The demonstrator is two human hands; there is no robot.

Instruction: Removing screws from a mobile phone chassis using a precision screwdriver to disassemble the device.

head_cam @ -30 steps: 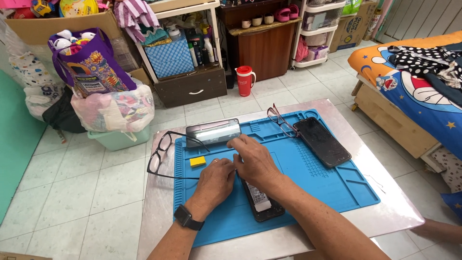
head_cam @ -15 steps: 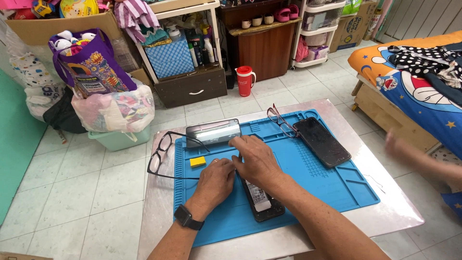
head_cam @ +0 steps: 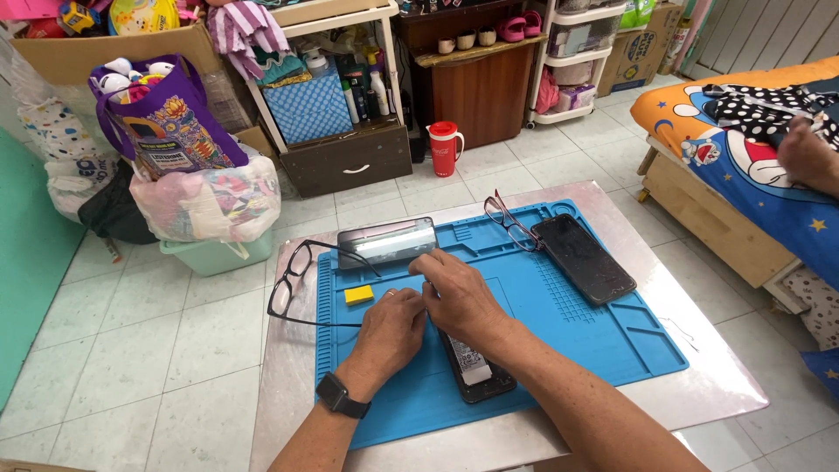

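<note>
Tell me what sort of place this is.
Probably a lived-in room at home used as a makeshift repair spot: a bed with cartoon bedding, cluttered shelves, and a blue work mat where both hands work at an opened phone.

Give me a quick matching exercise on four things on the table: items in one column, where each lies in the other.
Items:
1. yellow block
2. black-framed glasses
3. dark phone
4. opened phone

Places:
A. under the right hand's wrist
B. half off the blue mat's left edge
C. on the mat, just left of both hands
D. right part of the mat, beside thin-framed glasses

Pairs: 1-C, 2-B, 3-D, 4-A
</note>
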